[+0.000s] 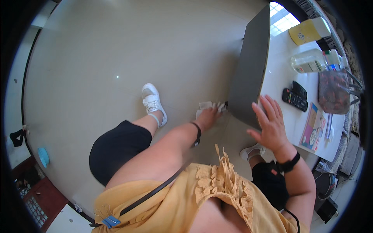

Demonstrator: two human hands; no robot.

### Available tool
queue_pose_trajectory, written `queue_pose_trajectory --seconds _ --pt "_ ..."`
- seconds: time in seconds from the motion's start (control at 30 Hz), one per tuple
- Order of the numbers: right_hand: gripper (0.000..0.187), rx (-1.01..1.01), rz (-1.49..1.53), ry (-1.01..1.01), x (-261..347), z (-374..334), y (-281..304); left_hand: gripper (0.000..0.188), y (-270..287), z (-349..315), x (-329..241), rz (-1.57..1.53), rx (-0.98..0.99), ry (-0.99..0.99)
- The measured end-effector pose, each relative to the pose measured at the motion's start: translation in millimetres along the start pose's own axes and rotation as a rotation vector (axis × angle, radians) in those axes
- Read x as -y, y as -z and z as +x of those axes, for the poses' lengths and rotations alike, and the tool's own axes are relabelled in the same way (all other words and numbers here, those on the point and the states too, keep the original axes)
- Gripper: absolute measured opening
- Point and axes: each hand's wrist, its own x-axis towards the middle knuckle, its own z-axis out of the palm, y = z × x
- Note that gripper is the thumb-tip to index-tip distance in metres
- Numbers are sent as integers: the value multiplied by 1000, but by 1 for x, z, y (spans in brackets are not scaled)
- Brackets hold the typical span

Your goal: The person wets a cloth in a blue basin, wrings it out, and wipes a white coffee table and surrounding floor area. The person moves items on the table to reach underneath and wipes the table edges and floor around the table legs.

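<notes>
My left hand [210,117] reaches down to the floor beside the foot of the low table. It grips a crumpled white cloth or tissue [205,105]; which of the two I cannot tell. Some of its fingers are hidden behind the hand and the white material. At the near corner of the table [272,79], which has a white top and grey side, my right hand [271,126] is open with fingers spread, its fingertips at the table edge. Nothing is held in it. Both wrists wear black bands.
On the tabletop stand a yellow container [307,32], a clear bottle [309,61] and a patterned bag [334,92]. Two black remotes [295,99] and a booklet [312,128] lie nearer. A light blue basin [43,157] sits on the tiled floor [97,50] at far left.
</notes>
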Motion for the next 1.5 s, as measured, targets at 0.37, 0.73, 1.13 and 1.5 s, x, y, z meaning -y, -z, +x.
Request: queue_pose_trajectory --seconds 0.37,0.73,1.13,1.5 --pt "78 9 -33 -80 -5 -5 -7 57 61 69 164 25 -233 293" --pt "69 -41 -25 -87 -4 0 -8 37 364 115 380 -497 -289 559" --pt "73 -27 -117 -159 10 2 -5 60 493 -28 349 -194 -128 97" --pt "73 161 -237 -590 66 7 3 53 214 -272 335 -34 133 -197"
